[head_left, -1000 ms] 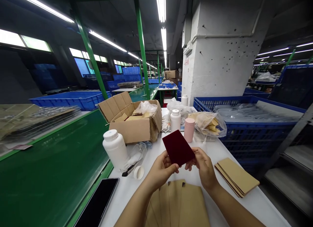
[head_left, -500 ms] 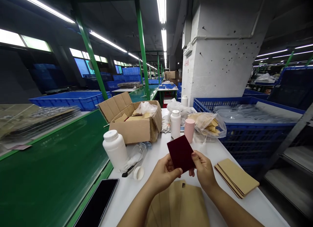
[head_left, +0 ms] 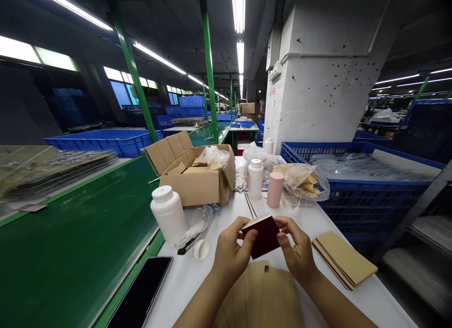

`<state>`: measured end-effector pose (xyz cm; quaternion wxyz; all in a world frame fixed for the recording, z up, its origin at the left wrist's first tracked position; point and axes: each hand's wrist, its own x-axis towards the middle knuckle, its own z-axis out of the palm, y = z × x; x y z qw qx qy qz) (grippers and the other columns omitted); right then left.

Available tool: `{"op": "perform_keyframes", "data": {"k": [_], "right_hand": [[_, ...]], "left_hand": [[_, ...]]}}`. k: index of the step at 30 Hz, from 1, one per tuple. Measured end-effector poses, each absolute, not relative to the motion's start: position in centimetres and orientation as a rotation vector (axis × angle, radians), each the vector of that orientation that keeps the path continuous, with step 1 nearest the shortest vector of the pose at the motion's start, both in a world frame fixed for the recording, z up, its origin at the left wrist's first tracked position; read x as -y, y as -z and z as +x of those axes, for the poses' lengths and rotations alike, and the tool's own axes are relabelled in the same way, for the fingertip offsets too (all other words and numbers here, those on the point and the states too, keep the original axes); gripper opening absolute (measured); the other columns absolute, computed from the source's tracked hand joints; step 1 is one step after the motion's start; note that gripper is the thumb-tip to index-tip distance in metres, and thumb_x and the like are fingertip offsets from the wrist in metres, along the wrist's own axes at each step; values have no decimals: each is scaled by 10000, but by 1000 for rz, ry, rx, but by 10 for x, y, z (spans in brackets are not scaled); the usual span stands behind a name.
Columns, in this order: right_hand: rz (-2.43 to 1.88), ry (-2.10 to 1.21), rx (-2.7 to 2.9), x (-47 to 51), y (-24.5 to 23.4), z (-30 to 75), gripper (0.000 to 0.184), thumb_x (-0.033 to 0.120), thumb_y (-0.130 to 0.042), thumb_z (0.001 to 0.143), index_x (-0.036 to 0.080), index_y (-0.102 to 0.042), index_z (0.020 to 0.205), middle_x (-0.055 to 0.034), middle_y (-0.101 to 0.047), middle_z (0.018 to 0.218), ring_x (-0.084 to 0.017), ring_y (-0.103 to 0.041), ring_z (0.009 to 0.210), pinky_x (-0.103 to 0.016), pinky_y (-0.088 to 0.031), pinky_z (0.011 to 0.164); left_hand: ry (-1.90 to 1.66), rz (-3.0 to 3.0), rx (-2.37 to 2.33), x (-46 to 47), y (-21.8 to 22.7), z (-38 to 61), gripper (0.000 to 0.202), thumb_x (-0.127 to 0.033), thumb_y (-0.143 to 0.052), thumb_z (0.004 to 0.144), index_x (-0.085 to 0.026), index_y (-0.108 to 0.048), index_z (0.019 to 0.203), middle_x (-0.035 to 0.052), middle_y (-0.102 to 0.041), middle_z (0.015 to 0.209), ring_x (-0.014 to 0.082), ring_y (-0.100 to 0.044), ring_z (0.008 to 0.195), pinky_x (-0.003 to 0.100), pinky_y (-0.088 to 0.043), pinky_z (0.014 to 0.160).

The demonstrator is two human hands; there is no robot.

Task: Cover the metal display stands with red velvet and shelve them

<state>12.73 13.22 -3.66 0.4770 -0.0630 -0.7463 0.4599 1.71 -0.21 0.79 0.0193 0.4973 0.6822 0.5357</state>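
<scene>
A small dark red square piece [head_left: 264, 238] with a pale strip along its top edge is held up between my two hands, tilted. Its exact kind I cannot make out. My left hand [head_left: 235, 248] grips its left side, thumb on the front face and fingers behind. On the right edge, the thumb and fingers of my right hand [head_left: 296, 247] close around it. Below my hands lie overlapping brown kraft paper pieces [head_left: 261, 297] on the white table. A stack of brown kraft pieces [head_left: 344, 258] rests to the right of my right hand.
A phone [head_left: 141, 290], a white tub [head_left: 168, 217] and a white cap [head_left: 201, 249] stand left. Behind are an open carton [head_left: 190, 189], a white bottle [head_left: 255, 180], a pink canister [head_left: 274, 190] and a plastic bag [head_left: 307, 181]. A blue crate [head_left: 370, 201] borders the right.
The dark red piece has been tipped and lowered slightly, so its pale top edge now shows. My left thumb has moved up onto its front face, and both hands have shifted their grip.
</scene>
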Motion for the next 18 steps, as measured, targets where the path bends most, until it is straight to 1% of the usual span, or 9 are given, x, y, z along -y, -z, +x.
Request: {"op": "perform_keyframes", "data": {"k": [1,2,4,5,7,10,14,16,18], "right_hand": [[-161,-1028,1820,-132,37,128,304,419,-550,875,197,-574,1081,-38,-626,901,-192,-571,827,-294,-440,723],[-173,-947,1813,-132,36,129,301,408,-605,843,202,-574,1061,-31,-618,884,-189,-559,818,-294,-431,727],[-195,-881,1812,-131,35,130,221,379,-641,824,203,-585,946,-14,-588,813,-177,-527,775,-288,-408,710],[-193,-915,1819,-131,34,131,181,370,-623,839,200,-579,882,-8,-564,774,-169,-511,751,-284,-397,695],[-148,-1096,1821,-129,31,132,197,368,-550,889,193,-547,797,3,-506,718,-153,-479,697,-275,-379,651],[-66,-1374,1751,-126,28,134,254,385,-472,927,187,-518,775,11,-445,697,-133,-439,642,-264,-353,599],[-49,-1448,1669,-124,30,136,300,411,-467,925,179,-508,739,12,-417,678,-126,-408,621,-266,-311,577],[-76,-1483,1624,-124,33,136,336,415,-425,942,176,-503,717,12,-408,659,-122,-391,601,-267,-297,565],[-94,-1497,1577,-124,34,136,403,428,-347,965,176,-486,682,6,-411,645,-124,-390,587,-271,-296,556]], "left_hand": [[-1618,1616,-2155,2,-8,19,193,-351,-487,913,-177,-556,866,11,-583,731,139,-541,656,234,-409,588],[-1573,1693,-2189,3,-8,21,176,-333,-486,912,-178,-557,869,16,-595,742,144,-543,669,243,-410,603],[-1500,1832,-2233,3,-8,24,144,-302,-486,906,-179,-555,876,24,-607,754,153,-543,685,255,-402,616],[-1476,1885,-2244,3,-8,26,129,-289,-488,904,-180,-552,880,25,-607,754,154,-540,680,256,-395,609],[-1451,1970,-2260,3,-8,28,105,-270,-488,902,-183,-543,886,24,-605,750,154,-533,668,257,-383,596],[-1435,2047,-2272,3,-8,31,83,-255,-481,905,-188,-529,895,23,-600,746,155,-529,661,255,-372,584],[-1441,2067,-2243,2,-8,34,87,-268,-481,908,-192,-520,892,23,-596,744,157,-529,658,254,-374,582],[-1437,2056,-2230,2,-8,34,94,-275,-479,908,-193,-521,891,26,-600,749,161,-531,661,257,-377,585],[-1394,2056,-2221,2,-6,33,94,-267,-472,905,-194,-530,896,35,-609,763,170,-538,679,263,-383,597]]}}
